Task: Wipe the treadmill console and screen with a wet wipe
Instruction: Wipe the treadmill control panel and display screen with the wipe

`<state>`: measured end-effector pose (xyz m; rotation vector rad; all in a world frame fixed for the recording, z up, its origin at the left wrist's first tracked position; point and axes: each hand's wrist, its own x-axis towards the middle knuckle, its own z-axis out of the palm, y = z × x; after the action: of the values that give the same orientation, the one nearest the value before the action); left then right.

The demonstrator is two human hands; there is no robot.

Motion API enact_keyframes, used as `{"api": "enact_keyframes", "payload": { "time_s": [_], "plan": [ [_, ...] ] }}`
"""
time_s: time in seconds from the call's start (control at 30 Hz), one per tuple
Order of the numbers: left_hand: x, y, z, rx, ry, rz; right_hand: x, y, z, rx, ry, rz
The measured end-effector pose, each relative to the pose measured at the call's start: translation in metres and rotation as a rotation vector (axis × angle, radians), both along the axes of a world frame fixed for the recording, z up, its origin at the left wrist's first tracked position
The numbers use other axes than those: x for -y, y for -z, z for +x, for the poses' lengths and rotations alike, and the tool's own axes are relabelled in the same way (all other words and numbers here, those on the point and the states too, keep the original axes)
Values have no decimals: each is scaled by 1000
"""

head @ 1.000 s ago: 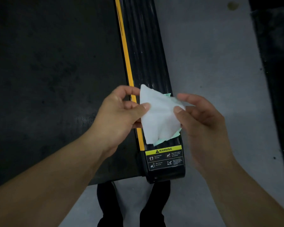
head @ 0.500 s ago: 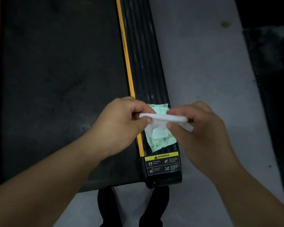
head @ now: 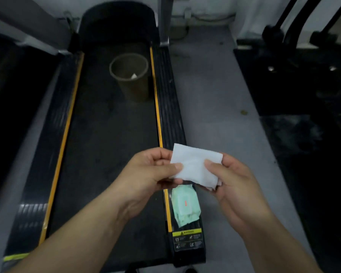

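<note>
At nine o'clock a ribbed black side rail (head: 53, 138) runs along the treadmill, edged by a thin yellow stripe. Beside it lies the wide matte black belt (head: 110, 146), dull and faintly scuffed. At eleven o'clock on the belt stands a round, tapered bin (head: 131, 77) of dark olive plastic, upright and open, with a small pale scrap showing inside.

The left hand (head: 146, 174) reaches in from seven o'clock, its grip pinched on the left edge of the wipe (head: 195, 166), thumb on top. The wipe is a soft white sheet, folded to a rough rectangle, smooth on its face and crumpled at its lower right corner. It is held in the air between both hands, above the near end of the right side rail (head: 169, 115).

Below it, at six o'clock, a pale green soft packet (head: 185, 205) lies flat on that ribbed rail, wrinkled, with a small red mark on its flap. Just nearer sits a warning sticker (head: 187, 239): a yellow band over small white pictograms, its writing too blurred to read.

The right hand (head: 238, 186) comes from five o'clock, its grip closed on the wipe's right side. Beyond it lies smooth grey floor (head: 211, 99), with dark equipment at three o'clock.
</note>
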<state>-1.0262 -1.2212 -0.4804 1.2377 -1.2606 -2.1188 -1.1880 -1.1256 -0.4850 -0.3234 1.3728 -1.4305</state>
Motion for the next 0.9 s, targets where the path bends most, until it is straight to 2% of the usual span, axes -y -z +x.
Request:
{"api": "enact_keyframes", "payload": {
  "time_s": [0.1, 0.3, 0.47, 0.53, 0.6, 0.7, 0.73, 0.8, 0.9],
  "plan": [
    [-2, -60, -4, -62, -66, -31, 0, -52, -2, 129, 37, -64],
    [-17, -156, -11, -43, -170, -263, -2, -152, 6, 97, 41, -167],
    [-31, -212, -2, -119, -222, -327, 1, -208, 19, 293, 8, -233],
    [-28, -228, 8, -60, -220, -407, 5, -221, 26, 206, -31, -251],
    [-15, -240, 30, 180, -192, -667, 12, -232, 30, -70, -6, -280],
    [11, -265, 78, 843, 23, -1218, 32, -251, 32, -800, -1, -379],
    [20, -275, 93, 973, 61, -1331, 41, -258, 34, -1023, -17, -424],
    [35, -296, 119, 1100, 90, -1419, 63, -273, 42, -1415, -21, -518],
    [53, -325, 155, 1166, 82, -1479, 98, -294, 64, -1690, -4, -611]
  ]
}}
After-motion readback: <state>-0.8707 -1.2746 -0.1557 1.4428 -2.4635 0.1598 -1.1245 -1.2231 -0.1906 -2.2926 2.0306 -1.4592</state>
